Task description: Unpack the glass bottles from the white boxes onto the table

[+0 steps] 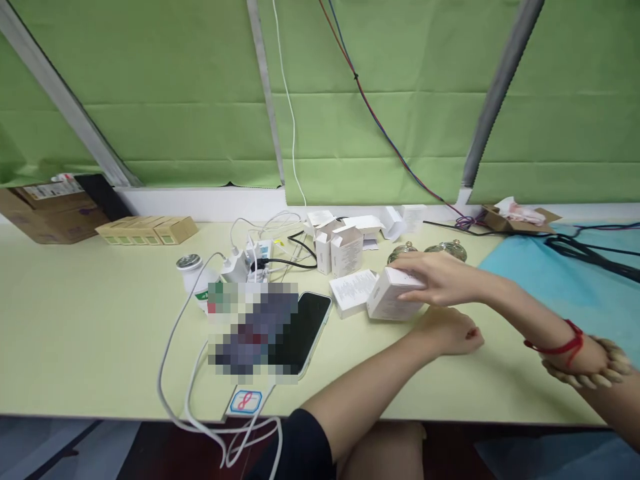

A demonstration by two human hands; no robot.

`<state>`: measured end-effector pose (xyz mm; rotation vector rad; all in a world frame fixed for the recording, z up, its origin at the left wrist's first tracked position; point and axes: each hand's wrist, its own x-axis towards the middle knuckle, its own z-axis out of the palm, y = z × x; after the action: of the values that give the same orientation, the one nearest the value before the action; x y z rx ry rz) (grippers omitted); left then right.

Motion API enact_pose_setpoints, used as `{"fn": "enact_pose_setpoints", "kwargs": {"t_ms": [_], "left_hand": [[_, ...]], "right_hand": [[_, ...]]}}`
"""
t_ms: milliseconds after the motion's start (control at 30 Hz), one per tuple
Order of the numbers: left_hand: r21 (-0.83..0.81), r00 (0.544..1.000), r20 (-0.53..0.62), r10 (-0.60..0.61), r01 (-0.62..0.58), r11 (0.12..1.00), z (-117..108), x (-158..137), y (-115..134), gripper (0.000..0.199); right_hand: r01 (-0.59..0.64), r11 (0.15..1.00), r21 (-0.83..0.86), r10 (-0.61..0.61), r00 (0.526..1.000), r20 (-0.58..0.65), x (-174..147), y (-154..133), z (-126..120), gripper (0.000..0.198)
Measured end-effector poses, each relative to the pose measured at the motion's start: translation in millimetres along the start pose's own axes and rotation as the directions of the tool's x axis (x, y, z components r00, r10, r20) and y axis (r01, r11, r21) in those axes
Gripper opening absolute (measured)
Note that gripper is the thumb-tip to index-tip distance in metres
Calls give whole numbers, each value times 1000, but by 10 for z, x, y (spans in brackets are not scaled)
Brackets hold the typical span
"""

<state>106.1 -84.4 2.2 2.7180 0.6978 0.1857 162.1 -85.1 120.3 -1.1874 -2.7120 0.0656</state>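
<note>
A small white carton (393, 293) with fine print on its side is in the grip of my right hand (435, 275), thumb in front and fingers over the top. The carton stands slightly tilted over the table. Under my right wrist, my left hand (447, 331) lies curled closed near the tabletop; what it holds, if anything, is hidden. Another white carton (351, 293) lies flat just left of the held one. Behind my right hand are shiny glass-like round objects (449, 250), partly covered by it.
Opened white boxes (347, 250) stand farther back. To the left are a phone (305, 330), a power strip (250, 263) with white cables, and a white bottle (191, 272). Brown cartons (55, 213) sit far left. A blue sheet (575, 280) and black cables (595, 257) lie right.
</note>
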Motion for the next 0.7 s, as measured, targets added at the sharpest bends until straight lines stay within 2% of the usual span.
{"fn": "enact_pose_setpoints", "kwargs": {"t_ms": [133,267,400,467,567,700], "left_hand": [[-14,998,-30,48,-49,999,15,-16,-10,30],[29,999,-40,28,-27,999,35,10,2,31],[52,1000,-14,-3,4,999,18,24,35,35],[56,1000,14,-12,11,998,5,23,49,37],[64,1000,21,-5,4,998,11,21,56,37],[110,1000,-20,-9,12,994,70,23,43,36]], "right_hand": [[13,995,103,-21,996,82,15,-50,-77,33],[9,989,145,-34,984,174,102,-54,-126,30],[-74,989,130,27,943,331,218,-29,-149,25],[-145,976,165,68,915,398,248,-7,-201,30],[-208,952,225,98,902,420,244,16,-302,40],[-186,946,264,70,916,394,192,18,-369,33]]}}
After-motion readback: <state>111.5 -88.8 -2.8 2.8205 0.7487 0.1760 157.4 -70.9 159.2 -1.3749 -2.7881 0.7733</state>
